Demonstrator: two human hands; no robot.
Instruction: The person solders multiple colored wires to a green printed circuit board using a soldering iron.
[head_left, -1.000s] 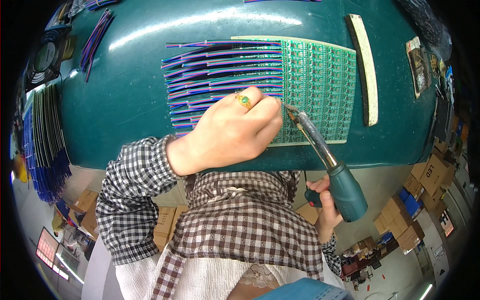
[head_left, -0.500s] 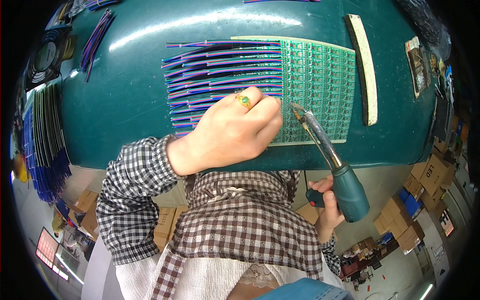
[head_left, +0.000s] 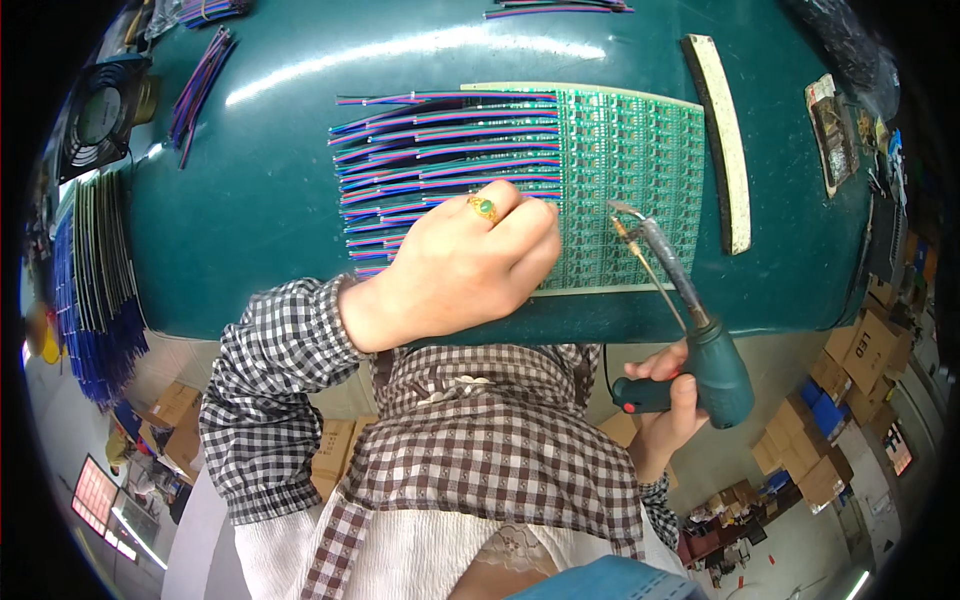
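A green circuit board panel [head_left: 632, 190] lies on the table, divided into many small boards. Rows of thin ribbon wires [head_left: 450, 150], in blue, red and black, run leftward from its middle. My left hand [head_left: 465, 255], with a green-stone ring, rests over the lower wire rows at their board end. Its fingers are curled together and the fingertips are hidden, so what they pinch is out of sight. My right hand [head_left: 672, 405] grips a dark green pistol-style soldering iron [head_left: 720, 375]. The iron's bent tip and thin feed tube point over the board, right of my left fingers.
A pale, dark-sided strip [head_left: 722, 145] lies right of the board. Wire bundles [head_left: 200, 95] lie at the far left, and a thick stack of wires [head_left: 95, 290] hangs at the left edge. A black fan [head_left: 100, 115] stands behind that. Cardboard boxes [head_left: 865, 350] are at right.
The soldering iron's tip has moved right, away from my left fingers, and the iron's body has risen slightly. My left hand stays closed over the wires, nearly unmoved.
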